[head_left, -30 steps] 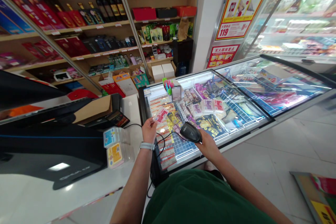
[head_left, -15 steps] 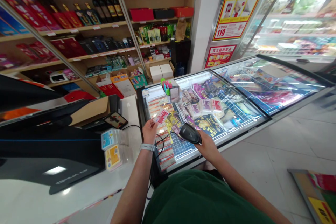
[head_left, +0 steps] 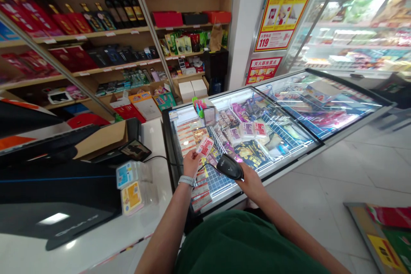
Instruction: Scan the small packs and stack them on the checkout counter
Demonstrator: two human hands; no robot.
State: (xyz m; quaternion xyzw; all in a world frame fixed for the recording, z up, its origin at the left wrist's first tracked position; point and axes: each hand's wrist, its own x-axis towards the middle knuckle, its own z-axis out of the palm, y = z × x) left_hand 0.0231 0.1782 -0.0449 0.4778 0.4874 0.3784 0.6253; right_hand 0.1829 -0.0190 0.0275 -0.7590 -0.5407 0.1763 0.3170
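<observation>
My left hand point(head_left: 191, 165), with a pale watch on the wrist, pinches a small clear plastic package with a red-and-white label point(head_left: 205, 146) by its near edge. Closed around a black handheld barcode scanner point(head_left: 228, 167) is my right hand point(head_left: 252, 183). The scanner's head points left toward the package, a short gap apart, and its cable runs off to the left. Beneath both hands is the glass top of a chest freezer point(head_left: 221, 195). Three similar packs, among them a red-labelled pack point(head_left: 260, 128) and a purple-labelled pack point(head_left: 248, 129), sit on the glass beyond the scanner.
To the left, a white counter point(head_left: 159, 141) carries a blue-labelled plastic box point(head_left: 126, 174), a yellow-labelled box point(head_left: 132, 195) and a dark checkout machine point(head_left: 64, 192). Shelves of boxes and bottles point(head_left: 131, 8) stand behind. A small colourful toy point(head_left: 199, 106) sits on the freezer.
My left hand has moved right with the package, closer to the scanner. The right hand still grips the scanner, nearly in place. The whole view has shifted slightly.
</observation>
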